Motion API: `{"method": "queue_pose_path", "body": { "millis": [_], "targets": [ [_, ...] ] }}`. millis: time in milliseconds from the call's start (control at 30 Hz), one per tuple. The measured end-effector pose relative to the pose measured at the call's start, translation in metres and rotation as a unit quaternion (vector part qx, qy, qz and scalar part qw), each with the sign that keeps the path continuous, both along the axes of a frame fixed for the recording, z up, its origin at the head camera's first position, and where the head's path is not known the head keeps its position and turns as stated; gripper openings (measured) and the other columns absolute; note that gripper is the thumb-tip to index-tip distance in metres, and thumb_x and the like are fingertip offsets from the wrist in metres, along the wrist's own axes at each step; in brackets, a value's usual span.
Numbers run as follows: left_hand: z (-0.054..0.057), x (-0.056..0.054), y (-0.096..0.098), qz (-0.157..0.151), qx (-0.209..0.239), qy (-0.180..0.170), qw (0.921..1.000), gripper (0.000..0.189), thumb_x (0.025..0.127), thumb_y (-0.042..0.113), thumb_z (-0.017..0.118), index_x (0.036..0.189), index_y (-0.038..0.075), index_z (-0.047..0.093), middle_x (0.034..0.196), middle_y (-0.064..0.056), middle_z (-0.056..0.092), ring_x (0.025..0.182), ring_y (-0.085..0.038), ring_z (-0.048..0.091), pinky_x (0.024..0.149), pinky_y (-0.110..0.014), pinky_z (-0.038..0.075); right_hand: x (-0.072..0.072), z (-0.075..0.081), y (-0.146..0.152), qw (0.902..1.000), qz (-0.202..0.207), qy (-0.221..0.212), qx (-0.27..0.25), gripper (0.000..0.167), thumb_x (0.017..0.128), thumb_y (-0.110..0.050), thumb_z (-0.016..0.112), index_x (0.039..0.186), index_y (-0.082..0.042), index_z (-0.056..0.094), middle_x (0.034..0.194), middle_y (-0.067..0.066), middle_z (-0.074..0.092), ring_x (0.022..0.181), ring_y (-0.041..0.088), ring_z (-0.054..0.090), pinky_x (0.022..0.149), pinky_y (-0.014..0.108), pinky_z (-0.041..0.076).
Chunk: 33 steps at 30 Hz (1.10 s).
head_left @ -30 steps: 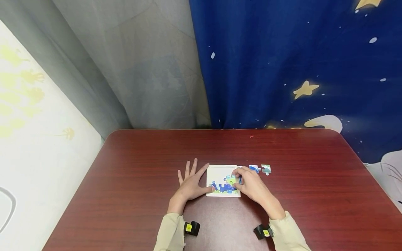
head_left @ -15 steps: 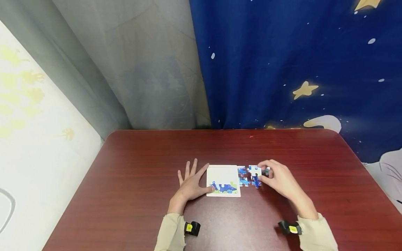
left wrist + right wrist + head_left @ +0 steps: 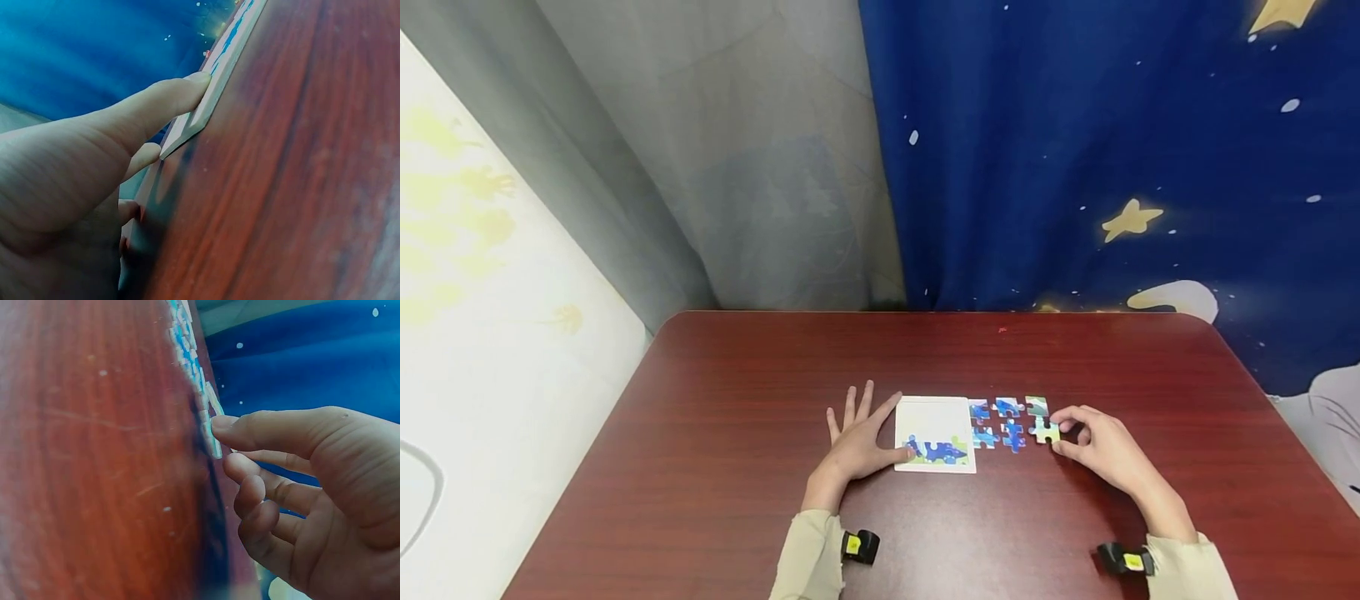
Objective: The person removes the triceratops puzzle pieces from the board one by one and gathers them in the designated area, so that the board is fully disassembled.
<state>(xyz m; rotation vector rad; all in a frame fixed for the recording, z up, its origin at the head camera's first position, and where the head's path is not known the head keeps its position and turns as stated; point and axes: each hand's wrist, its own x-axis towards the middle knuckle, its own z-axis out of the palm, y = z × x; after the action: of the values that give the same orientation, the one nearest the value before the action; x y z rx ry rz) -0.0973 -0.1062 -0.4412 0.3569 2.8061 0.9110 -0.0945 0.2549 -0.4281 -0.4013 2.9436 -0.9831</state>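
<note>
A white puzzle tray (image 3: 929,417) lies on the table, with blue and green puzzle pieces (image 3: 942,452) along its near edge. My left hand (image 3: 853,450) rests at the tray's left side, fingers spread straight. Its thumb (image 3: 184,94) presses on the tray's rim, and the index fingertip touches the far left corner. To the right, my right hand (image 3: 1101,446) pinches a light green and white puzzle piece (image 3: 1046,430) between thumb and index finger at the piece's right edge. In the right wrist view, the thumb (image 3: 228,427) covers part of that piece.
Several loose puzzle pieces lie in two rows right of the tray, among them a blue piece (image 3: 1012,436) and a green piece (image 3: 1037,406). The reddish-brown table (image 3: 760,367) ends at a blue curtain (image 3: 1037,150) and a grey curtain (image 3: 760,167).
My right hand has moved right, from the tray across the loose pieces to their right end. A green and blue piece has left the tray's right side. The left hand stays put.
</note>
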Motion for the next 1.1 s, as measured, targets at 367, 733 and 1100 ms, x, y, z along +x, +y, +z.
{"method": "queue_pose_path", "body": {
  "millis": [367, 733, 1100],
  "targets": [
    [0.002, -0.001, -0.004, 0.006, -0.006, 0.004, 1.0000, 0.085, 0.074, 0.050, 0.072, 0.146, 0.026, 0.034, 0.155, -0.013, 0.005, 0.139, -0.036, -0.008, 0.099, -0.065, -0.011, -0.004, -0.004, -0.005, 0.9998, 0.017, -0.002, -0.008, 0.028, 0.075, -0.013, 0.078, 0.099, -0.010, 0.065, 0.086, -0.003, 0.054, 0.060, 0.007, 0.045, 0.057, 0.025, 0.040],
    [0.000, 0.002, 0.001, -0.006, 0.003, 0.009, 0.9999, 0.084, 0.075, 0.050, 0.071, 0.146, 0.025, 0.034, 0.155, -0.014, 0.005, 0.139, -0.038, -0.007, 0.099, -0.066, -0.010, 0.001, -0.007, -0.001, 0.9998, 0.017, -0.007, -0.005, 0.030, 0.076, -0.010, 0.076, 0.103, -0.007, 0.064, 0.087, -0.002, 0.053, 0.063, 0.008, 0.046, 0.057, 0.025, 0.040],
    [-0.002, 0.000, 0.002, -0.001, -0.009, 0.008, 0.9999, 0.084, 0.075, 0.051, 0.071, 0.146, 0.026, 0.033, 0.155, -0.013, 0.005, 0.139, -0.036, -0.008, 0.100, -0.064, -0.009, 0.006, 0.016, -0.031, 0.9971, 0.060, 0.047, -0.003, 0.025, 0.076, -0.010, 0.077, 0.098, -0.008, 0.066, 0.079, -0.006, 0.053, 0.059, 0.004, 0.043, 0.053, 0.022, 0.038]
  ]
}}
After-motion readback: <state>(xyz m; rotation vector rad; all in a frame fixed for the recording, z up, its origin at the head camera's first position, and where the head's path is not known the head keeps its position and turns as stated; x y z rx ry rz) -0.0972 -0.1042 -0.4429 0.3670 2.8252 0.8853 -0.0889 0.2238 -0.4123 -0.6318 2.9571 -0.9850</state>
